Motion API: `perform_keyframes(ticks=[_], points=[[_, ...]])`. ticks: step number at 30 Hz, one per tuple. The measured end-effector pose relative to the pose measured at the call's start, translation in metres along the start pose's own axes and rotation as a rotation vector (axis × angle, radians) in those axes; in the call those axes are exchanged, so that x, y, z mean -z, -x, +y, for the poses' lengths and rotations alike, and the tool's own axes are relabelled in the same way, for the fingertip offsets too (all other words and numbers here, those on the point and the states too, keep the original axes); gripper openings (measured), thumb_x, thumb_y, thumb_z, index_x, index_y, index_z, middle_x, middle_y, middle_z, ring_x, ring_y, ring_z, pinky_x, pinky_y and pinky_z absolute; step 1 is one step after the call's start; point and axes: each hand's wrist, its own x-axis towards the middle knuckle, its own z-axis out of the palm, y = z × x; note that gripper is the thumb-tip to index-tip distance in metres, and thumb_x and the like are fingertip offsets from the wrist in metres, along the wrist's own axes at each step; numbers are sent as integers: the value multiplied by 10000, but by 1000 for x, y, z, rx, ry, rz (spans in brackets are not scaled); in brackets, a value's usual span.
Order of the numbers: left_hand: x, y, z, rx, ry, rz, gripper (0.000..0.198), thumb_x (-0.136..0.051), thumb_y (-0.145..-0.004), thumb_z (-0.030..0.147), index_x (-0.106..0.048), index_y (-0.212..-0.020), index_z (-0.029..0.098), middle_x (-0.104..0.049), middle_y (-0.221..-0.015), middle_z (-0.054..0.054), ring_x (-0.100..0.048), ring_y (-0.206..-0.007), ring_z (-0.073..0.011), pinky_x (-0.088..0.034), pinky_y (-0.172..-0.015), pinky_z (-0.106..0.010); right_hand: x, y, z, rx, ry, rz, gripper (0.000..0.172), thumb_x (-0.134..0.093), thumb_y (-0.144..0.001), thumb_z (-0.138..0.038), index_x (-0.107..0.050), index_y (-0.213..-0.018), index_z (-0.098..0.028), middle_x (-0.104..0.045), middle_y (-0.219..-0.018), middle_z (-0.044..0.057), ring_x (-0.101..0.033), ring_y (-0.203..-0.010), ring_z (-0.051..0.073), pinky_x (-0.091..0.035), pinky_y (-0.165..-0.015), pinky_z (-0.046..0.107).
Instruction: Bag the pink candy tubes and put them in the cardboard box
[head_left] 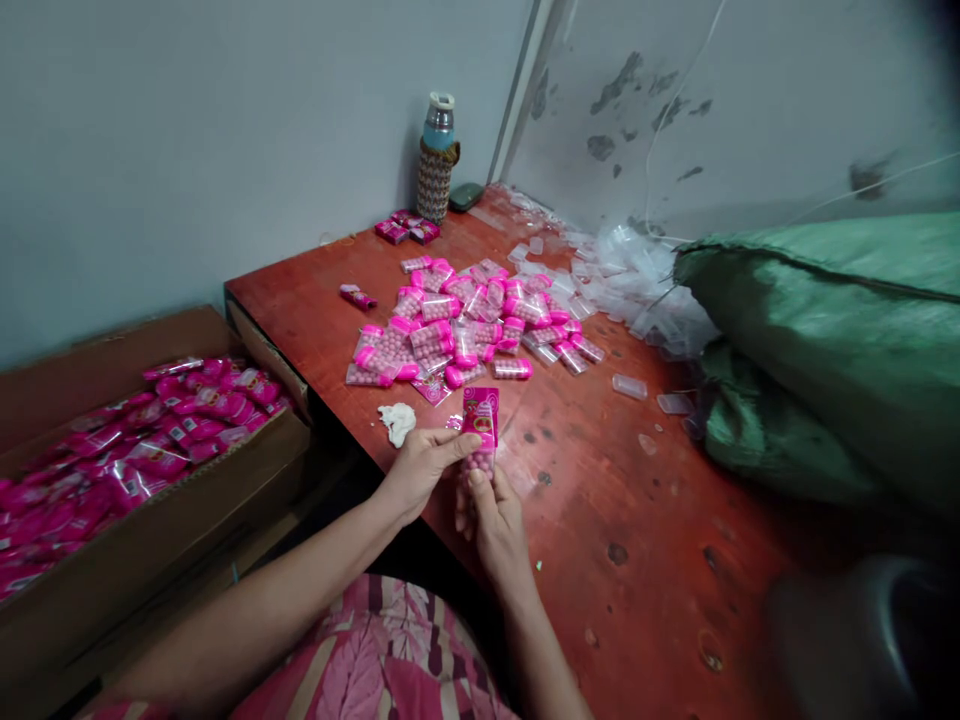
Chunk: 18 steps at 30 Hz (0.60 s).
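Note:
Both my hands hold one pink packet (481, 420), with pink balls in its clear lower part, over the front edge of the red table (577, 500). My left hand (431, 465) pinches its left side, thumb on the front. Lower down, my right hand (491, 505) grips the bottom end with the thumb in front. Just beyond is a heap of small clear containers (465, 325) with pink caps and pink balls. A crumpled white lump (397, 422) lies left of the packet.
At the left, a cardboard box (247, 460) holds many pink packets. A bottle in a knitted sleeve (435, 180) stands at the back beside a dark green case (466, 196). Clear plastic pieces (622, 270) and a large green sack (840, 340) lie to the right.

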Motion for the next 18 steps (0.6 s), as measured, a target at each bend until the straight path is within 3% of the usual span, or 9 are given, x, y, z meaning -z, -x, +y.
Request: perform_keyframes(ticks=[4, 10, 13, 18], points=[[1, 1, -4, -53, -29, 49, 248, -667, -645, 334, -609, -615, 95, -583, -531, -24, -521, -431, -104, -395, -404, -210, -3, 1, 1, 54, 75, 72, 243, -456, -823, -428, -472, -780, -190, -458, -511, -63, -420, -394, 65, -334, -366, 165], [1, 12, -11, 10, -46, 45, 289, -630, -668, 395, -582, -615, 114, -572, -500, -10, -504, -357, -108, -395, -353, -219, -5, -2, 6, -168, -387, -84, 289, -440, -807, -482, -413, -749, -201, -415, -473, -89, -308, -273, 37, -190, -251, 138], [2, 13, -11, 30, -21, 6, 292, -602, -698, 396, -573, -632, 114, -562, -490, -8, -507, -354, -112, -407, -355, -224, -4, -1, 7, -127, -276, -69, 276, -436, -822, -459, -434, -752, -192, -439, -498, -77, -363, -318, 40, -242, -285, 134], [5, 8, -12, -12, 28, 77, 279, -650, -663, 369, -534, -613, 120, -567, -504, -3, -520, -373, -106, -418, -354, -207, 0, 2, 3, -63, -38, -97, 267, -442, -826, -438, -467, -777, -177, -470, -528, -62, -410, -370, 50, -301, -329, 142]])
